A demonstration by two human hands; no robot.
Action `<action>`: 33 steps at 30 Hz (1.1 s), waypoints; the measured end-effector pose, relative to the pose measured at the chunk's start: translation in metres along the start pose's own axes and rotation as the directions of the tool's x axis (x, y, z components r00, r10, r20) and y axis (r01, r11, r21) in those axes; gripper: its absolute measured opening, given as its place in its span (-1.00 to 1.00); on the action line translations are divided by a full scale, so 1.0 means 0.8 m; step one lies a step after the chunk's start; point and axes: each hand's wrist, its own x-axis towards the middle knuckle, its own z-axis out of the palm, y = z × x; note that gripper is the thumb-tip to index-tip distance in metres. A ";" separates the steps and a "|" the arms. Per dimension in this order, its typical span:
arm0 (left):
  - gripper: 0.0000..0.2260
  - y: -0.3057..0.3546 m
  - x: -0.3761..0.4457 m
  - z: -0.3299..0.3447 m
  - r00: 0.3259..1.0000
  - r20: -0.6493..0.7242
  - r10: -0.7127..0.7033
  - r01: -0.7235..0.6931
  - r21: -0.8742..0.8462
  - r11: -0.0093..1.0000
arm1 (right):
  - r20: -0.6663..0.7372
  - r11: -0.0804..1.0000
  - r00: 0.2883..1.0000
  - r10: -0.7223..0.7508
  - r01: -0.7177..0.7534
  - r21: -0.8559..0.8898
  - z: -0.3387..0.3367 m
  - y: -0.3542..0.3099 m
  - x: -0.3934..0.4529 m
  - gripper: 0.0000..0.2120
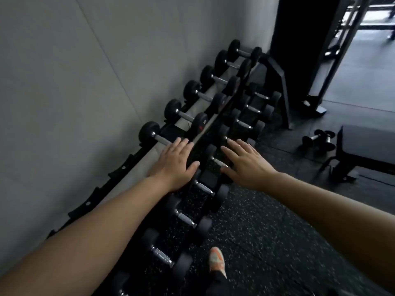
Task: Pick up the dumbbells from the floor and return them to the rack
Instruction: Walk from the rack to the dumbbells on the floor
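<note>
A two-tier black dumbbell rack [275, 67] runs along the grey wall. Several round black dumbbells with steel handles lie on its upper tier; the nearest one [149, 133] sits just beyond my left hand. Smaller dumbbells fill the lower tier [186, 218]. My left hand [175, 165] is flat and open over the rack's front rail, fingers together, holding nothing. My right hand [243, 163] is open with fingers spread above the lower tier, near a steel handle [220, 162]. Two dumbbells [320, 139] lie on the floor at the right, beside a bench.
A black bench [367, 146] stands at the right on the dark speckled rubber floor [256, 221]. A black machine frame [320, 60] rises behind the rack. My shoe [217, 260] is on the floor by the rack. Empty cradles line the upper tier's near end [119, 169].
</note>
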 end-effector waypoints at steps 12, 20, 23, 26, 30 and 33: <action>-0.35 0.006 0.172 0.124 0.965 0.126 0.232 -0.218 -0.109 0.970 | 0.052 0.936 0.939 0.340 -0.343 0.074 0.064 0.107 0.046 -0.33; -0.37 0.047 0.240 0.195 0.896 0.285 0.342 -0.287 -0.218 0.933 | 0.125 0.852 0.853 0.506 -0.517 0.081 0.093 0.177 0.033 -0.33; -0.39 0.068 0.261 0.219 0.866 0.309 0.393 -0.325 -0.248 0.912 | 0.150 0.828 0.826 0.543 -0.557 0.070 0.103 0.206 0.021 -0.34; -0.43 0.092 0.288 0.242 0.844 0.292 0.449 -0.364 -0.301 0.881 | 0.180 0.793 0.792 0.584 -0.603 0.082 0.112 0.241 0.010 -0.34; -0.45 0.127 0.325 0.274 0.828 0.290 0.479 -0.397 -0.300 0.867 | 0.210 0.791 0.788 0.579 -0.605 0.090 0.121 0.293 0.004 -0.34; -0.44 0.159 0.358 0.292 0.827 0.312 0.468 -0.389 -0.283 0.876 | 0.233 0.790 0.789 0.569 -0.602 0.112 0.121 0.343 0.007 -0.34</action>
